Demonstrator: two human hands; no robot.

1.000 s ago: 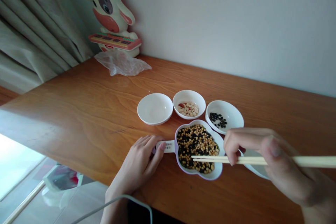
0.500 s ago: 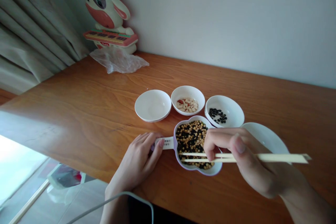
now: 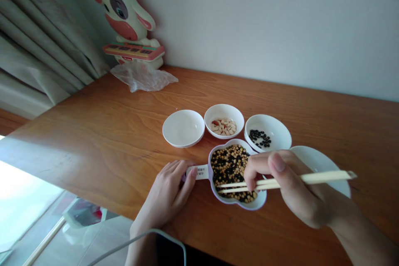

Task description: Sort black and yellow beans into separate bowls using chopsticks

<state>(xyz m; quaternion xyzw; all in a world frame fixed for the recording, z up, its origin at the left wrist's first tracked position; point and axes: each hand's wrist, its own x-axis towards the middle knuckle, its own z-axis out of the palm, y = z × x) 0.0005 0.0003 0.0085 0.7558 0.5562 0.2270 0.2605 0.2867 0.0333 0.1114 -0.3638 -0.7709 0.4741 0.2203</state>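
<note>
Holding a pair of chopsticks point(image 3: 280, 181), the right hand point(image 3: 293, 187) has its fingers point(image 3: 254, 170) closed around them, thumb on top, with the tips reaching left over the bean dish point(image 3: 260, 203). That dish is flower-shaped with a lilac rim and sits near the front edge of the worktop point(image 3: 93, 133), filled with mixed yellow and black beans point(image 3: 229, 164). Whether the chopstick tips pinch a bean cannot be told.

The left hand point(image 3: 166, 193) lies flat on the worktop just left of the dish, fingers together and resting on its short white handle point(image 3: 201, 171), which bears a small printed label.

Behind the dish stand three small white bowls in a row: the left bowl point(image 3: 183, 128) shows nothing inside, the middle bowl point(image 3: 224, 121) holds pale and reddish pieces, and the right bowl point(image 3: 268, 133) holds a few black beans. The right bowl touches or nearly touches the dish's rim. A plate point(image 3: 314, 162) lies to the right, partly hidden by the right hand.

At the far left corner, against the wall, stands a cow toy point(image 3: 127, 20) with a small keyboard, and a crumpled clear bag point(image 3: 141, 77) lies before it. A curtain point(image 3: 37, 50) hangs at the left. A pale cable point(image 3: 140, 239) curves across the left wrist at the bottom.
</note>
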